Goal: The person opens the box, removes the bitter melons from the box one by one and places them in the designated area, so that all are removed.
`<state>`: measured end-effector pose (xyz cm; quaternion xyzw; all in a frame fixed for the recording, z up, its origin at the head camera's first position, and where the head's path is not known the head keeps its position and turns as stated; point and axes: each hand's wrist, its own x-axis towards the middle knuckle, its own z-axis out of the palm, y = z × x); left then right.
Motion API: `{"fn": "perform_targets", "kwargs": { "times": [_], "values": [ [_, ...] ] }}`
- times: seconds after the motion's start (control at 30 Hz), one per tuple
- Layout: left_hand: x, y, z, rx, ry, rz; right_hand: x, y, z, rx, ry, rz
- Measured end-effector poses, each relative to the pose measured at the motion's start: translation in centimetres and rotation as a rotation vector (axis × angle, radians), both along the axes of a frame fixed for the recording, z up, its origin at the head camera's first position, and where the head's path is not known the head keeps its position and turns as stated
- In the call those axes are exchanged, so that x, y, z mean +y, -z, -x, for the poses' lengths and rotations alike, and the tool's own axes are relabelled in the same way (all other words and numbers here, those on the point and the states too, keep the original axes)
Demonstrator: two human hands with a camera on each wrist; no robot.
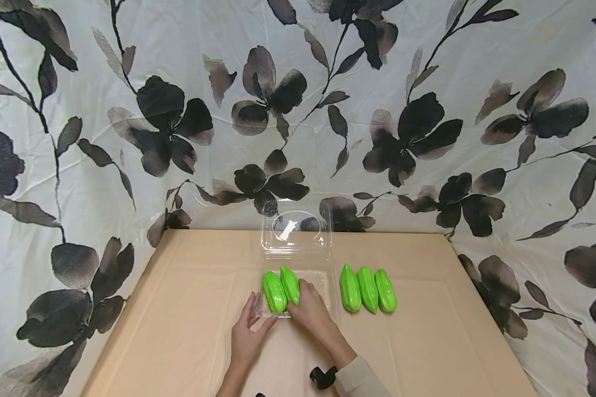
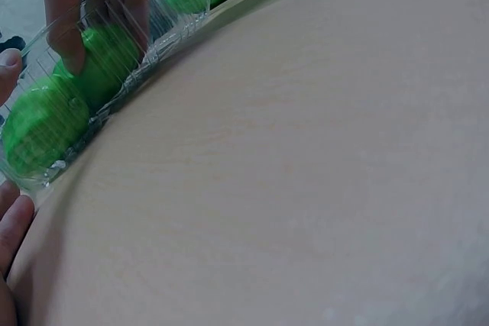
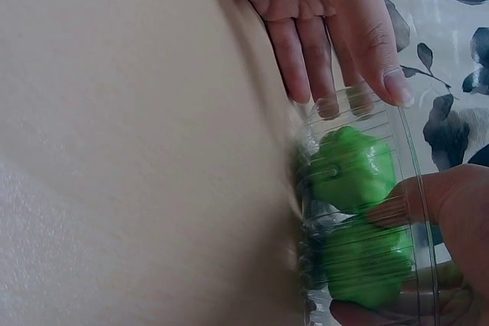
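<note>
- Your left hand [image 1: 245,336] is gripping the near left corner of the clear plastic container [image 1: 319,275], the thin wall sitting between thumb and fingers.
- Your right hand [image 1: 313,314] is reaching inside it and pinching the second green piece [image 1: 289,282] between thumb and fingers; whether that piece is touching the floor, you cannot tell from these views.
- Both hands are working near each other, apart.
- The second piece is slanting just beside the first green piece [image 1: 275,292], which is lying in the left part of the container; both are elongated, glossy and bumpy, with lobed ends.
- The container is resting on the tabletop, showing rigid, transparent walls with fine parallel ribs and a smooth, thin rim.
- Its hinged lid [image 1: 298,226] is standing raised at the far side, bearing an oval moulding and reflecting a bright white streak.
- Three more green pieces [image 1: 368,289] are lying side by side to the right of the container, shiny and lengthwise, some tapering to a point.
- The tabletop [image 1: 193,286] is showing a matt, tan, cardboard-like surface with faint creases.
- Behind it, a pale cloth [image 1: 328,143] is hanging slightly wrinkled, printed with dark, watercolour-like flowers.
- A beige sleeve [image 1: 360,380] is covering your right forearm.
</note>
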<state>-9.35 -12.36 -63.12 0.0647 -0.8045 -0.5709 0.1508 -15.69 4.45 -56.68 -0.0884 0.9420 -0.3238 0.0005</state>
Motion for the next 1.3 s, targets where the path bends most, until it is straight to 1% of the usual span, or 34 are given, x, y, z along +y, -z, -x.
{"fn": "perform_targets", "kwargs": {
  "times": [0.23, 0.4, 0.6, 0.93, 1.17, 1.3],
  "values": [
    [0.1, 0.2, 0.0, 0.008, -0.003, -0.003, 0.1, 0.2, -0.1, -0.003, 0.010, 0.010],
    [0.1, 0.3, 0.0, 0.009, -0.006, -0.005, 0.1, 0.1, -0.2, 0.011, 0.023, 0.013],
    [0.1, 0.1, -0.1, 0.013, -0.004, -0.019, 0.1, -0.1, -0.3, 0.037, 0.029, 0.030],
    [0.1, 0.1, 0.0, 0.012, 0.002, -0.004, 0.6, -0.2, -0.4, 0.068, 0.071, 0.041],
    [0.0, 0.1, 0.0, 0.002, 0.004, -0.004, 1.2, -0.4, -0.6, 0.090, 0.088, 0.088],
    [0.0, 0.1, 0.0, -0.004, 0.006, -0.014, 1.6, -0.5, -0.6, 0.078, 0.098, 0.104]
  ]
}}
